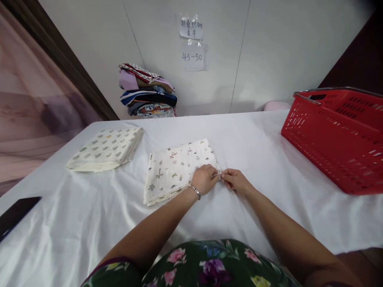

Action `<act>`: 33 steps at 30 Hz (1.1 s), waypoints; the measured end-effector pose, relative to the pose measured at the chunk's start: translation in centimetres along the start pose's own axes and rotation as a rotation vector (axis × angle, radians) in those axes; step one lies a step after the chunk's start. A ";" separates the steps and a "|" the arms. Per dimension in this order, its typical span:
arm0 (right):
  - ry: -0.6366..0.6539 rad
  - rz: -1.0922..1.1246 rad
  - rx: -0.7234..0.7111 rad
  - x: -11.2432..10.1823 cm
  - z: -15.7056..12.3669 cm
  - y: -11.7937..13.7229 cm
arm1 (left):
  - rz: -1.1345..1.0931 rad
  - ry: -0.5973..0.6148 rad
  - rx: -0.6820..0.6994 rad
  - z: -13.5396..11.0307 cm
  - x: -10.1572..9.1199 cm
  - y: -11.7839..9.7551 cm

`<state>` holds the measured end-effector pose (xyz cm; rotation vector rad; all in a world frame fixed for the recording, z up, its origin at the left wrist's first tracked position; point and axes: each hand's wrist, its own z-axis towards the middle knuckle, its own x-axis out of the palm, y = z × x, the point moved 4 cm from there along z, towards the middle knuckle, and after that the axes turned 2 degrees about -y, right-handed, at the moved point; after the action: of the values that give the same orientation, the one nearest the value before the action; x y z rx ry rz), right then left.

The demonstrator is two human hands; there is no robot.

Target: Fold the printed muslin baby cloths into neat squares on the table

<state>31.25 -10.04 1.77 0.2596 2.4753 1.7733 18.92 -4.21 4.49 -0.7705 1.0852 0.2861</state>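
Observation:
A folded white cloth (175,167) with small printed motifs lies in front of me on the white-covered table. My left hand (205,178) rests on its near right corner, fingers closed on the cloth's edge. Just to the right, my right hand (236,180) pinches the same corner between thumb and fingertips. The two hands almost touch. The layers at the corner are partly hidden by my fingers. A bracelet (196,192) circles my left wrist.
Farther left lies a folded cream cloth (104,149) with grey-green motifs. A red basket (332,139) stands at the right. A pile of folded fabrics (148,91) is against the wall. A dark flat object (18,215) lies near the left edge of the tablecloth (89,223).

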 end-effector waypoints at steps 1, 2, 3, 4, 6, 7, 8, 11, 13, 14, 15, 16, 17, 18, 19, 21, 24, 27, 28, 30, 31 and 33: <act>0.006 -0.015 -0.017 0.0 0.0 0.0 | 0.005 0.016 -0.013 0.1 0.0 0.0; 0.014 -0.026 -0.035 -0.1 0.0 0.0 | 0.009 0.032 -0.026 0.2 0.0 0.1; 0.023 -0.036 -0.053 -0.1 0.0 0.0 | 0.014 0.045 -0.036 0.3 0.0 0.1; 0.024 -0.041 -0.068 -0.3 0.1 0.1 | 0.016 0.054 -0.046 0.4 -0.1 0.1; -0.007 -0.056 -0.073 -0.9 0.1 0.1 | 0.009 0.056 -0.069 0.6 -0.3 0.2; -0.029 -0.071 -0.062 -1.2 0.2 0.2 | 0.003 0.053 -0.077 0.6 -0.5 0.2; -0.044 -0.089 -0.045 -1.5 0.2 0.1 | 0.001 0.051 -0.077 0.7 -0.6 0.2; -0.015 -0.174 0.025 -1.7 0.1 -0.1 | 0.053 0.042 -0.007 0.6 -1.1 -0.2; 0.004 -0.220 0.045 -1.4 0.0 -0.4 | 0.133 0.038 0.079 0.5 -1.3 -0.6; 0.001 -0.234 0.042 -1.3 0.0 -0.4 | 0.176 0.043 0.122 0.5 -1.4 -0.8; -0.007 -0.241 0.032 -1.1 0.0 -0.4 | 0.215 0.055 0.161 0.4 -1.3 -1.0; -0.015 -0.240 0.019 -0.9 0.1 -0.4 | 0.245 0.073 0.191 0.4 -1.2 -1.2; -0.022 -0.235 0.006 -0.8 0.1 -0.4 | 0.266 0.093 0.213 0.3 -1.0 -1.3; -0.025 -0.228 -0.005 -0.6 0.0 -0.3 | 0.277 0.109 0.226 0.3 -0.9 -1.3; -0.028 -0.225 -0.014 -0.6 0.0 -0.3 | 0.280 0.118 0.230 0.3 -0.8 -1.3; -0.034 -0.232 -0.019 -0.5 0.0 -0.1 | 0.264 0.105 0.210 0.3 -0.7 -1.1; -0.034 -0.282 0.010 -0.7 -0.1 0.0 | 0.201 0.059 0.149 0.5 -1.0 -0.6; -0.024 -0.313 0.023 -0.7 0.0 -0.1 | 0.156 0.033 0.124 0.6 -1.3 -0.2; -0.021 -0.317 0.016 -0.6 0.1 -0.2 | 0.152 0.033 0.125 0.6 -1.3 -0.2; -0.014 -0.315 -0.009 -0.4 0.2 -0.2 | 0.147 0.045 0.128 0.6 -1.2 -0.1; -0.016 -0.304 -0.023 -0.3 0.3 -0.3 | 0.144 0.054 0.127 0.6 -1.1 -0.1; -0.020 -0.255 -0.046 -0.1 0.4 -0.3 | 0.140 0.067 0.129 0.5 -1.0 -0.1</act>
<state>31.44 -9.78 1.32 -0.0406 2.3279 1.7098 18.88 -3.79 5.53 -0.5935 1.2110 0.3068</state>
